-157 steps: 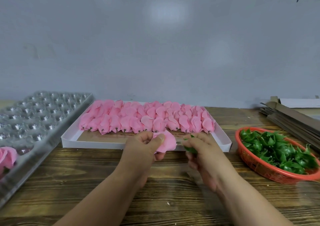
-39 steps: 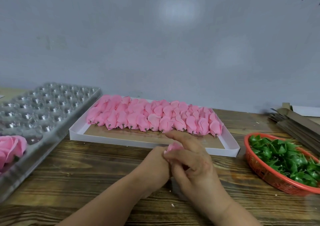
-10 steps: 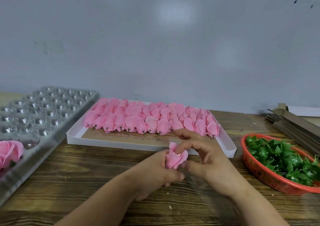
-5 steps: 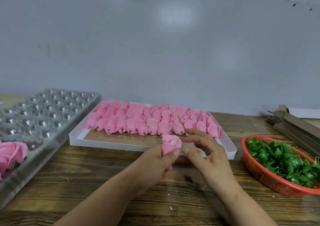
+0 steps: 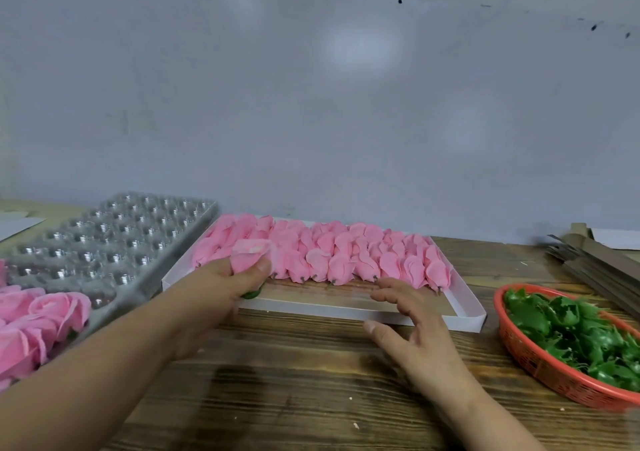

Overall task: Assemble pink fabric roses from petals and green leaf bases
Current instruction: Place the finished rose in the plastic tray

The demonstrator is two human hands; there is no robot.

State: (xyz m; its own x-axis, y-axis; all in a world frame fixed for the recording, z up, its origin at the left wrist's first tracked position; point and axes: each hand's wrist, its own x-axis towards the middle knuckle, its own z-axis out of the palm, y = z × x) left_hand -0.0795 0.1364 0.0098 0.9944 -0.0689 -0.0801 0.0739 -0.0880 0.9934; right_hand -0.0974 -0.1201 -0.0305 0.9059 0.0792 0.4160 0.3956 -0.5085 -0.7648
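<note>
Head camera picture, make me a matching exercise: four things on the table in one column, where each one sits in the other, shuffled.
Things:
1. red basket
2. white tray
3. clear plastic mould tray
4. rose in progress

Places:
A. far left of the table
B. in the left hand
C. far right, holding green leaf bases
D. centre, holding rows of pink petals

Pairs: 1-C, 2-D, 3-A, 4-B

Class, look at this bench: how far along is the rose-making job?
Done: several finished roses sit at the near end of the clear plastic tray. In hand: the left hand holds one rose with a green base under it; the right hand is open and holds nothing. Left: most tray cups are unfilled, petal bundles fill the white box, and leaf bases fill the red basket.
</note>
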